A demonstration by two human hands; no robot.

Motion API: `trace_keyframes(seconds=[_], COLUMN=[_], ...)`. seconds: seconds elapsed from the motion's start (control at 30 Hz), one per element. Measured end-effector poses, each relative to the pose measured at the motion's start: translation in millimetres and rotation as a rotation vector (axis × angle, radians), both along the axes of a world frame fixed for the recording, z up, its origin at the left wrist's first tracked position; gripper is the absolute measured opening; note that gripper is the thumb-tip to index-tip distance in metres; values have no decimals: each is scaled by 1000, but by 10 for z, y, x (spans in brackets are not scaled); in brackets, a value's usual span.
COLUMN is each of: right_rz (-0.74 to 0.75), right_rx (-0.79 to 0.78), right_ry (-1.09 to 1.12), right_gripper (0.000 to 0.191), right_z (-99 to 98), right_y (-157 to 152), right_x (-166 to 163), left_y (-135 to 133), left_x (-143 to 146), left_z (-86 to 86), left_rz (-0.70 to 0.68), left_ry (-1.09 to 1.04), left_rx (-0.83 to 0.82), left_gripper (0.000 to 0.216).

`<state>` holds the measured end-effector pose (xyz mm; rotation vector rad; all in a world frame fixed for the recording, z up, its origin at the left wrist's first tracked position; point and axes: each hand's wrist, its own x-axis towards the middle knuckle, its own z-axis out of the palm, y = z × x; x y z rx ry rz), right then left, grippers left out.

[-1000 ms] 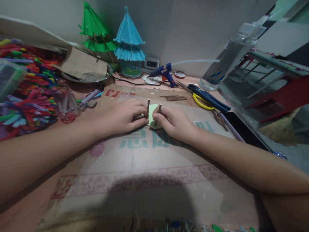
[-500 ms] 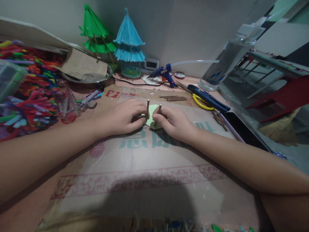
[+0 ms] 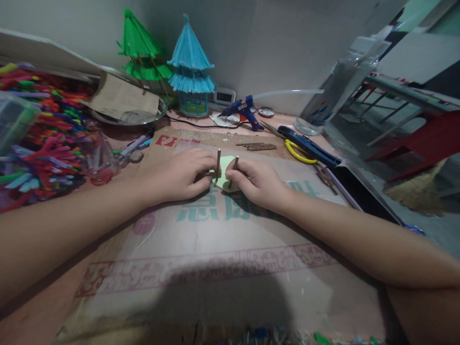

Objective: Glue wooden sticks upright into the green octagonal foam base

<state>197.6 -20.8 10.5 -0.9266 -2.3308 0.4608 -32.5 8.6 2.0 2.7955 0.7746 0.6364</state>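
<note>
Left hand (image 3: 194, 172): its thumb has drawn back from the left stick (image 3: 218, 163) since the earlier frame, while the right hand (image 3: 260, 179) keeps its place; the fingers curl beside or behind the stick, and whether they grip it cannot be told.
Green piece (image 3: 224, 166): pale and flat, low over the printed cardboard (image 3: 194, 244), between the hands.
Left stick: upright at the piece's left edge, its foot apparently on it.
Right stick (image 3: 235, 164): slightly tilted, pinched by right thumb and finger, likely to steady it against the piece.
Printed cardboard: under the work, probably shielding the counter (image 3: 46, 316).
Spare sticks (image 3: 257, 146): lying together just beyond the hands, presumably for easy reach.
Glue gun (image 3: 244, 111): farther back, nozzle over white paper (image 3: 220, 119), seemingly to catch drips.
Blue model (image 3: 191, 52): near the wall (image 3: 280, 62), beside a green model (image 3: 142, 43), both out of the way.
</note>
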Motion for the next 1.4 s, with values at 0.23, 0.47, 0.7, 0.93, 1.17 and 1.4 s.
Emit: trace_keyframes(seconds=[0.23,0.47,0.7,0.93,1.17,1.4], right_rz=[1,-31,1,43,24,111], right_rx=[6,-4,28,-39,-55,267], right_ry=[10,-9,10,11,337,250], right_gripper=[28,28,27,22,43,27], right_z=[9,4,-9,-5,0,72], right_y=[-3,-5,0,-20,-61,-125], right_x=[7,2,4,-27,40,89], left_y=[5,1,-1,9,-1,-11], left_x=[3,9,4,-5,-6,-5], left_z=[-7,1,-4,-14,-13,-11], left_rz=[3,-4,1,-10,-1,-23], left_ry=[-7,-18,2,-19,3,-29], left_rx=[-11,-28,-6,-11,-11,10], left_gripper=[20,20,20,16,16,16])
